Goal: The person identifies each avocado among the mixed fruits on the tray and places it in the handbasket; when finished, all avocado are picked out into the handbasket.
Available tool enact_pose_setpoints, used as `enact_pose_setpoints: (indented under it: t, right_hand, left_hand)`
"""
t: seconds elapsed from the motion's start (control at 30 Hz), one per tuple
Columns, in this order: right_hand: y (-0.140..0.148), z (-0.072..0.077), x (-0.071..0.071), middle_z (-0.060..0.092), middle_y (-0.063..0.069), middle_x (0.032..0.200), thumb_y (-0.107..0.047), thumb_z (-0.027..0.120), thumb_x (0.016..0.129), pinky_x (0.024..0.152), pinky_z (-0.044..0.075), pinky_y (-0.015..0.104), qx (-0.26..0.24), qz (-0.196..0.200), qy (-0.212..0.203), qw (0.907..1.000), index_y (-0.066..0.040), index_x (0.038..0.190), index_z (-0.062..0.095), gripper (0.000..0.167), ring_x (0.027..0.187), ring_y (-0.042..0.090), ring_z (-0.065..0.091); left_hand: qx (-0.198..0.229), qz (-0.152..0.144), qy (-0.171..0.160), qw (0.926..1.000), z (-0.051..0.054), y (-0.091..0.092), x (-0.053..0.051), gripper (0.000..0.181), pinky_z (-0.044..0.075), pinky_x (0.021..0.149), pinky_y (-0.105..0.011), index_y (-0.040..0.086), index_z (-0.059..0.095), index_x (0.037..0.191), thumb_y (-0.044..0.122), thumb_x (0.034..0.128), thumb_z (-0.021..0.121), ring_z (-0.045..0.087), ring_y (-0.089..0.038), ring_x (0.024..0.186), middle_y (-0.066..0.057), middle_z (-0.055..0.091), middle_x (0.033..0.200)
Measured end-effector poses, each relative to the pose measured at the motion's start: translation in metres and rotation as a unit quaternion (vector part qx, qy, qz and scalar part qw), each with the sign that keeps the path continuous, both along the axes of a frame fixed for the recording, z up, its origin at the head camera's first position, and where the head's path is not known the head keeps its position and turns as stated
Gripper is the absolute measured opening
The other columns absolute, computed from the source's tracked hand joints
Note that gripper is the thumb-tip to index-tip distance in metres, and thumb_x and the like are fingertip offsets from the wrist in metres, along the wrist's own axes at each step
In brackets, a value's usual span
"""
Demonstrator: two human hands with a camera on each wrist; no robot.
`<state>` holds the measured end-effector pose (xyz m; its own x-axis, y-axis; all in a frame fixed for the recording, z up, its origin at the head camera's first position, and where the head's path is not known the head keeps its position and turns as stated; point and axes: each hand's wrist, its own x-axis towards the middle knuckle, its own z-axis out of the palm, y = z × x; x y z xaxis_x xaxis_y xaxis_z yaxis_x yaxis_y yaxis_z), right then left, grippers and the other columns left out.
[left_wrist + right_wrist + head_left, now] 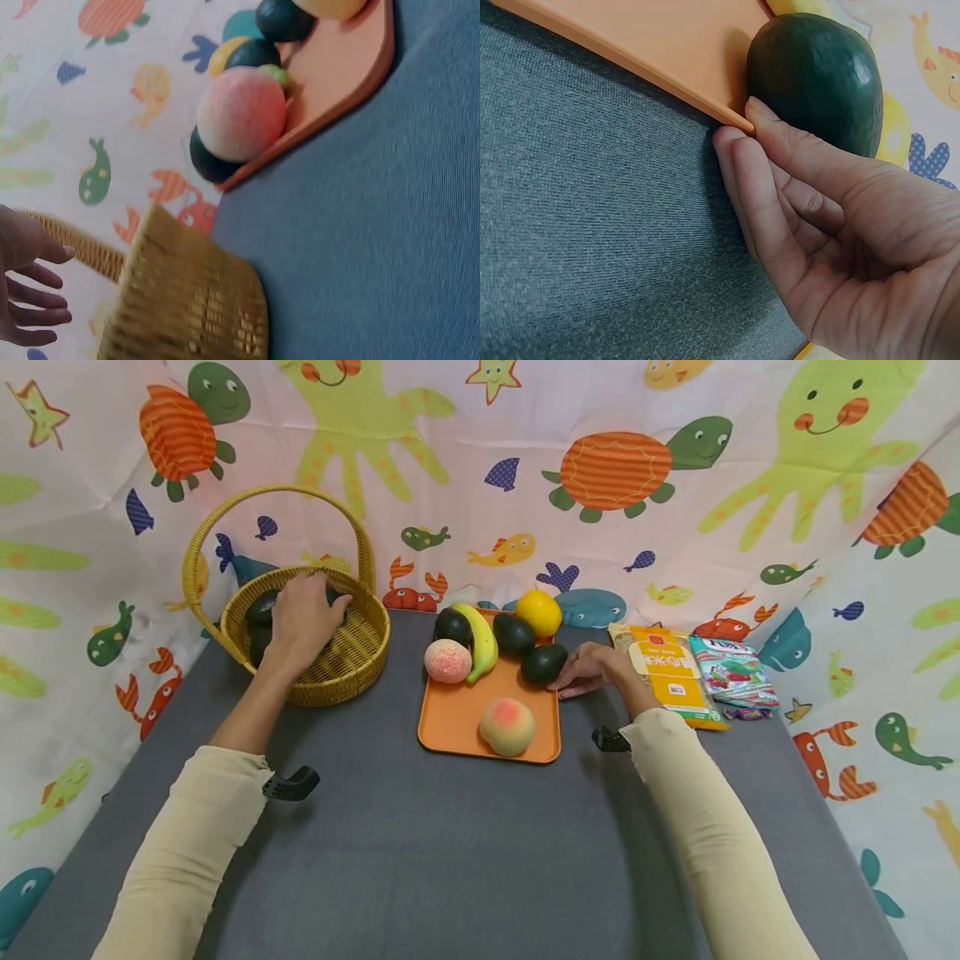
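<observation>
My right hand (592, 668) pinches the right edge of an orange tray (450, 718); in the right wrist view the thumb lies on the rim, with fingertips against the outer side. Beside that thumb sits a dark green avocado (814, 82). My left hand (303, 614) is over the wicker basket (337, 692), above dark avocados (261, 607) partly hidden by it. In the left wrist view its fingers (37, 315) are spread loosely and hold nothing visible. The tray also carries a peach (507, 727), a pink speckled fruit (447, 661), a banana (483, 647), more avocados and a yellow-orange fruit (538, 613).
To the right of the tray lie a yellow food packet (667, 672), a green-and-white candy bag (735, 672) and a purple wrapped sweet (747, 714). The basket's tall handle (197, 547) arches above its bowl. A patterned cloth (480, 460) hangs behind the grey table (450, 860).
</observation>
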<state>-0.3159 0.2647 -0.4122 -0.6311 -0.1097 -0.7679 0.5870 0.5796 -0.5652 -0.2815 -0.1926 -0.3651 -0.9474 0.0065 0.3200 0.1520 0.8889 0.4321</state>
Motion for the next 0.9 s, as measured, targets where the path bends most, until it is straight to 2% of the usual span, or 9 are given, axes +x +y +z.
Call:
enact_pose_setpoints:
  t: [0.1, 0.17, 0.3, 0.47, 0.57, 0.7, 0.8, 0.9]
  right_hand:
    - [-0.001, -0.002, 0.0, 0.078, 0.006, 0.086, -0.009, 0.082, 0.089, 0.089, 0.062, 0.03, 0.001, -0.003, 0.002, 1.0, 0.002, 0.121, 0.074, 0.035, 0.078, 0.015, 0.078]
    - [0.0, -0.002, 0.0, 0.077, 0.006, 0.086, -0.008, 0.083, 0.089, 0.088, 0.062, 0.03, 0.002, -0.004, 0.005, 1.0, 0.001, 0.12, 0.074, 0.033, 0.077, 0.015, 0.078]
    - [0.0, -0.002, 0.0, 0.077, 0.006, 0.085, -0.008, 0.082, 0.089, 0.088, 0.062, 0.03, -0.001, -0.002, 0.008, 1.0, 0.002, 0.12, 0.073, 0.034, 0.077, 0.016, 0.078]
    - [-0.001, -0.002, 0.0, 0.077, 0.006, 0.085, -0.009, 0.082, 0.089, 0.088, 0.062, 0.03, 0.001, -0.001, 0.005, 1.0, 0.002, 0.12, 0.073, 0.033, 0.077, 0.015, 0.078]
    - [-0.001, -0.002, 0.0, 0.077, 0.007, 0.085, -0.008, 0.082, 0.089, 0.087, 0.062, 0.03, -0.001, -0.005, 0.002, 1.0, 0.002, 0.117, 0.074, 0.03, 0.076, 0.016, 0.078]
    - [-0.001, -0.001, 0.001, 0.077, 0.007, 0.084, -0.007, 0.082, 0.089, 0.087, 0.063, 0.03, 0.002, -0.004, -0.002, 1.0, 0.001, 0.112, 0.076, 0.025, 0.076, 0.016, 0.078]
    - [-0.002, 0.0, 0.001, 0.077, 0.007, 0.084, -0.008, 0.082, 0.09, 0.087, 0.062, 0.03, 0.006, -0.003, -0.003, 1.0, 0.001, 0.112, 0.076, 0.024, 0.076, 0.016, 0.078]
    - [-0.003, 0.0, 0.0, 0.077, 0.007, 0.085, -0.008, 0.081, 0.09, 0.089, 0.062, 0.031, 0.002, -0.004, -0.006, 1.0, 0.002, 0.117, 0.074, 0.03, 0.077, 0.016, 0.078]
  left_hand:
    - [0.013, -0.013, 0.018, 0.9997, 0.004, 0.012, 0.003, 0.038, 0.052, 0.065, -0.053, -0.005, 0.069, 0.113, 0.031, 0.1038, 0.064, 0.064, -0.04, 0.08, -0.025, 0.068, 0.099]
    - [0.014, -0.018, 0.023, 0.9995, 0.007, 0.019, 0.005, 0.042, 0.055, 0.065, -0.054, -0.003, 0.069, 0.119, 0.035, 0.1048, 0.062, 0.067, -0.042, 0.081, -0.025, 0.07, 0.103]
    - [0.008, -0.019, 0.019, 0.9996, 0.011, 0.033, 0.007, 0.05, 0.057, 0.068, -0.057, -0.002, 0.067, 0.128, 0.042, 0.1062, 0.058, 0.069, -0.043, 0.085, -0.026, 0.071, 0.111]
    - [0.021, -0.048, -0.003, 0.9986, 0.013, 0.052, 0.009, 0.053, 0.059, 0.079, -0.058, -0.001, 0.061, 0.138, 0.041, 0.1068, 0.057, 0.069, -0.043, 0.097, -0.026, 0.068, 0.121]
    - [0.04, -0.075, -0.014, 0.9963, 0.011, 0.065, 0.006, 0.052, 0.058, 0.089, -0.06, 0.001, 0.058, 0.142, 0.039, 0.107, 0.057, 0.067, -0.044, 0.106, -0.026, 0.066, 0.125]
    - [0.047, -0.098, -0.028, 0.9937, 0.009, 0.081, -0.002, 0.054, 0.054, 0.1, -0.061, 0.003, 0.055, 0.147, 0.041, 0.1075, 0.055, 0.065, -0.045, 0.119, -0.024, 0.062, 0.139]
    - [0.04, -0.097, -0.034, 0.9939, 0.008, 0.091, -0.009, 0.054, 0.053, 0.102, -0.063, 0.007, 0.056, 0.147, 0.044, 0.108, 0.053, 0.063, -0.045, 0.125, -0.022, 0.059, 0.146]
    - [0.03, -0.1, -0.031, 0.9941, 0.005, 0.099, -0.015, 0.05, 0.054, 0.101, -0.062, 0.006, 0.058, 0.143, 0.043, 0.1094, 0.05, 0.064, -0.044, 0.124, -0.021, 0.061, 0.144]
